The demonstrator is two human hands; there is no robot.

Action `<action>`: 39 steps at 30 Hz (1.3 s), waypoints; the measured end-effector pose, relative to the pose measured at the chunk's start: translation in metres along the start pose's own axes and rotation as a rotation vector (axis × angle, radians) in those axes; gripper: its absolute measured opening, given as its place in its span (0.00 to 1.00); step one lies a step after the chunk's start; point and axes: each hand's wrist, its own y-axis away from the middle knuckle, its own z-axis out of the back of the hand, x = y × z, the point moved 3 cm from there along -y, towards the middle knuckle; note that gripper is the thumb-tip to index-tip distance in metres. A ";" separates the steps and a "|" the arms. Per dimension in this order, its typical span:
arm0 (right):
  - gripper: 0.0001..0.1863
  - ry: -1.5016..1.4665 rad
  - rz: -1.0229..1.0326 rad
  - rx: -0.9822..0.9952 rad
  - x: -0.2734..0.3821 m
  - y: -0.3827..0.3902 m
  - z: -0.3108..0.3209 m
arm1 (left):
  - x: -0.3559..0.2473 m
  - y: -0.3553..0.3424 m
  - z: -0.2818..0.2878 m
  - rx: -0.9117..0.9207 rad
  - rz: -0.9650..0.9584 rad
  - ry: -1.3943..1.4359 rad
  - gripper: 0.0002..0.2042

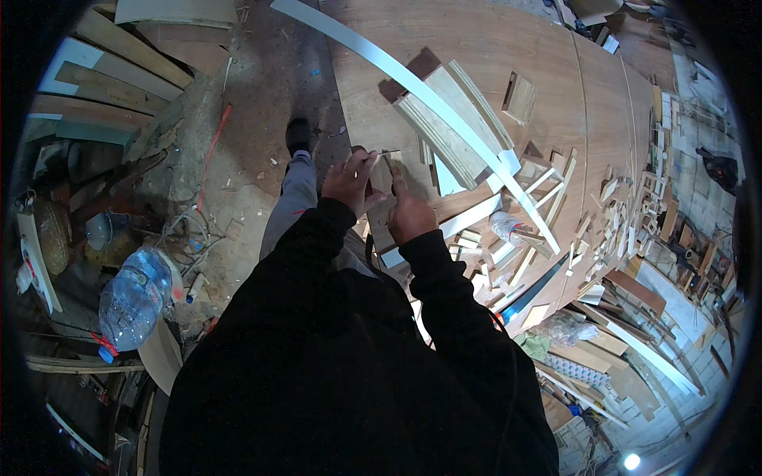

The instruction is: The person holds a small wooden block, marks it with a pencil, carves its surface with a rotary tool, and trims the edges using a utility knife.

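Wood is everywhere under me: a broad brown table (476, 47) covered along its right side with offcuts, strips and small blocks. From the head view, I hold a small flat piece of wood (382, 176) at the near edge of the table, just in front of my chest. My left hand (347, 181) grips it from the left, fingers curled over its top edge. My right hand (409, 211) is closed on its lower right side, thumb pressed up against the face. I cannot tell whether anything thin sits between my right fingers.

As I judge it, I am at the stage of checking or fitting this piece, with both hands steadying it. Any next move calls for a firm pinch and a clear spot on the table, since the scraps crowd close on the right.

A long white strip (444, 111) curves across the table past a stack of pale boards (452, 119). A blue-edged bar (530, 292) lies among the scraps near my right elbow.

As for packages, a large clear plastic bottle (131, 297) with a blue cap lies on the dusty floor to my left. A crumpled clear bag (567, 327) sits low on the right, beside a patterned cloth. No readable sign shows.
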 end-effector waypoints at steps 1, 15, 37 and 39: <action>0.40 0.000 -0.001 0.000 -0.001 -0.001 -0.001 | 0.000 0.000 0.000 0.000 -0.001 0.001 0.46; 0.33 0.083 -0.055 0.064 0.010 -0.008 0.001 | -0.004 0.002 0.005 -0.004 -0.011 -0.063 0.45; 0.36 0.046 -0.074 0.015 0.007 0.009 -0.006 | -0.003 0.003 0.004 -0.037 -0.025 -0.026 0.46; 0.36 0.044 -0.097 0.048 0.008 0.012 -0.005 | -0.003 0.004 0.003 -0.049 -0.019 -0.001 0.46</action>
